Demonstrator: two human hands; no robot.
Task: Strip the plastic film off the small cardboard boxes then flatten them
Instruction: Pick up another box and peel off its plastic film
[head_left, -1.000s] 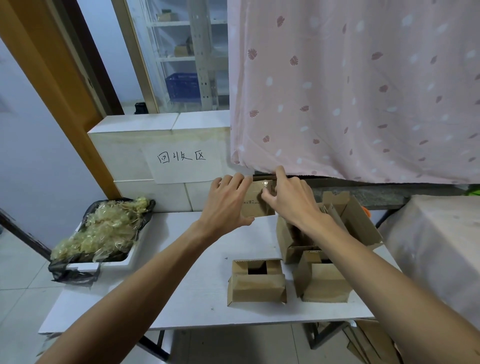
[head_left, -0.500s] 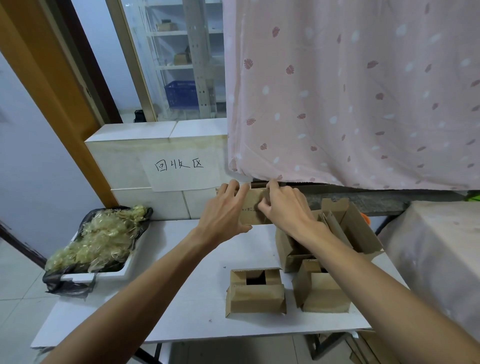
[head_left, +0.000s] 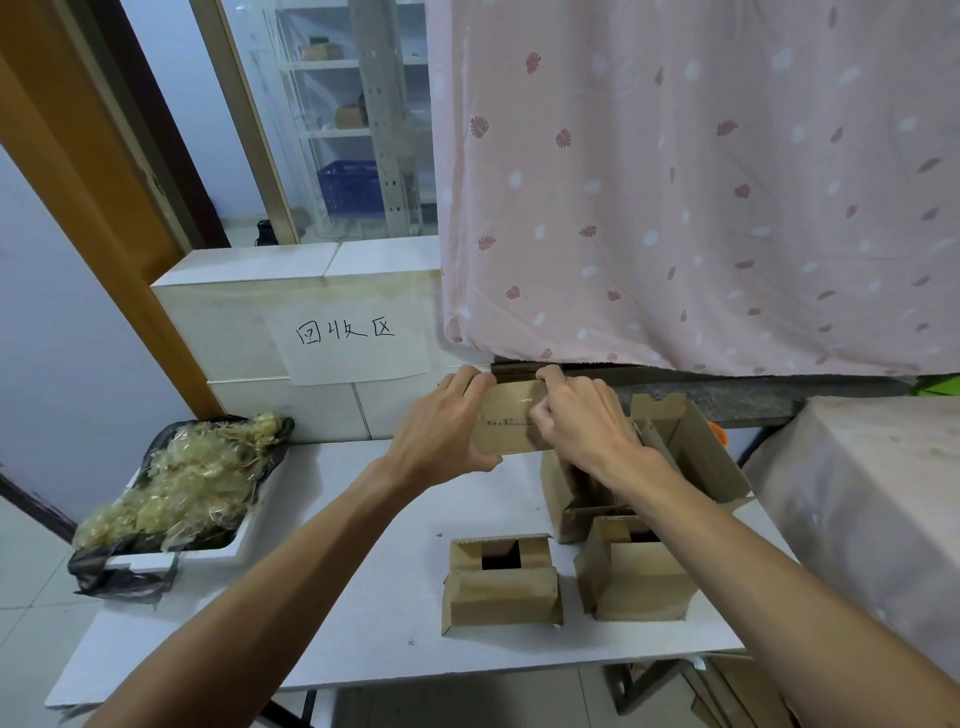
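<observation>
Holding one small cardboard box (head_left: 506, 423) up over the far side of the bench (head_left: 358, 613), you have your left hand (head_left: 441, 436) wrapped round its left end. Your right hand (head_left: 582, 423) curls at its front and pinches at the plastic film (head_left: 523, 399), which shows only as a faint glint.

Judgement: the box is light and thin-walled and will crush if squeezed mid-panel. Grip it at edges and corners. The film looks thin, slick and clingy, so take it at a seam or loose edge.

Bench: white, flat. More open boxes (head_left: 501, 587) stand near right. A tray (head_left: 208, 552) at the left edge holds film scraps (head_left: 171, 483).

Room: tiled wall with a paper sign (head_left: 358, 338), pink curtain (head_left: 675, 182) behind.
</observation>
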